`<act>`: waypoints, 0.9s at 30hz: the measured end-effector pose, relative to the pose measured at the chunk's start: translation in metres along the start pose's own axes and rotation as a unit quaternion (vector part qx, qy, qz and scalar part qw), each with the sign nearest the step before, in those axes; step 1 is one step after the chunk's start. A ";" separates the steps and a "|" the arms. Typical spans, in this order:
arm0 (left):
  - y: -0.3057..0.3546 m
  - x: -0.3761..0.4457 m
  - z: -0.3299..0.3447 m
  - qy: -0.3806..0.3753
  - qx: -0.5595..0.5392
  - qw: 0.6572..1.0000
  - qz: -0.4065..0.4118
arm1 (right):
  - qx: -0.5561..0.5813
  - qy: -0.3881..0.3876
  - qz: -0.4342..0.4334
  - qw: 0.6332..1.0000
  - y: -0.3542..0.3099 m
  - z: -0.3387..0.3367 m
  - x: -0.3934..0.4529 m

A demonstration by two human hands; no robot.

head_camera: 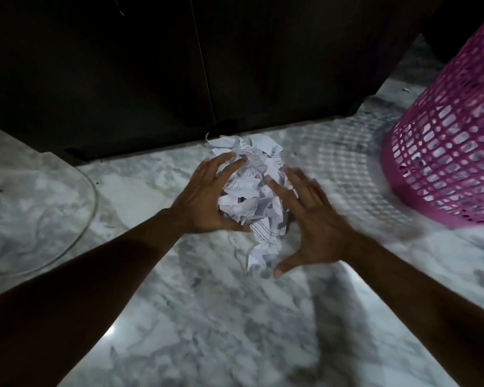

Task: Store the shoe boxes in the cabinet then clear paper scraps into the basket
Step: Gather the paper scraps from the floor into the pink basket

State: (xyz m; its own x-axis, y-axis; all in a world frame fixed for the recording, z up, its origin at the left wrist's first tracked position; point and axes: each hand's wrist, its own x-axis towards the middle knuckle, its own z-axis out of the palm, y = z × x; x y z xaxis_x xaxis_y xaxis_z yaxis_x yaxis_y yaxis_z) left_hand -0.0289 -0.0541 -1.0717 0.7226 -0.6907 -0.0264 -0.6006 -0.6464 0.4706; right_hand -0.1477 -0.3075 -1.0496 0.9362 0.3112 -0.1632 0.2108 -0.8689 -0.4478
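Observation:
A heap of torn white paper scraps (256,191) with printed text lies on the marble floor, just in front of the dark cabinet (151,65). My left hand (207,196) cups the heap's left side, its fingers spread and curled against the paper. My right hand (310,219) is on the heap's right side, fingers apart and blurred by motion, touching the scraps. A pink lattice basket (444,135) stands upright at the right, an arm's reach from the heap. No shoe boxes are in view.
The cabinet doors are shut and dark. A curved transparent edge (90,196) shows at the left on the grey marble floor (207,317). The basket casts a lattice shadow on the floor between itself and the scraps.

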 end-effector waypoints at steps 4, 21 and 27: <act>0.004 0.000 -0.007 -0.028 -0.012 1.000 -0.001 | -0.020 0.060 -0.010 0.998 -0.019 0.028 0.001; -0.001 0.024 0.005 0.113 0.033 0.989 -0.088 | 0.001 0.144 0.069 0.987 0.007 0.011 0.124; -0.010 0.039 0.010 0.155 0.012 0.982 -0.105 | -0.037 0.180 0.071 0.980 0.007 0.009 0.144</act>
State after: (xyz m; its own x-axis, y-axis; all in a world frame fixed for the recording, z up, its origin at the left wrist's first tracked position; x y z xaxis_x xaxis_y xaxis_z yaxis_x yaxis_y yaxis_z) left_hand 0.0022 -0.0781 -1.0860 0.8985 -0.4121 0.1512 -0.4328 -0.7743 0.4617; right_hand -0.0141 -0.2659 -1.0838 0.9933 0.0407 0.1085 0.0790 -0.9231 -0.3765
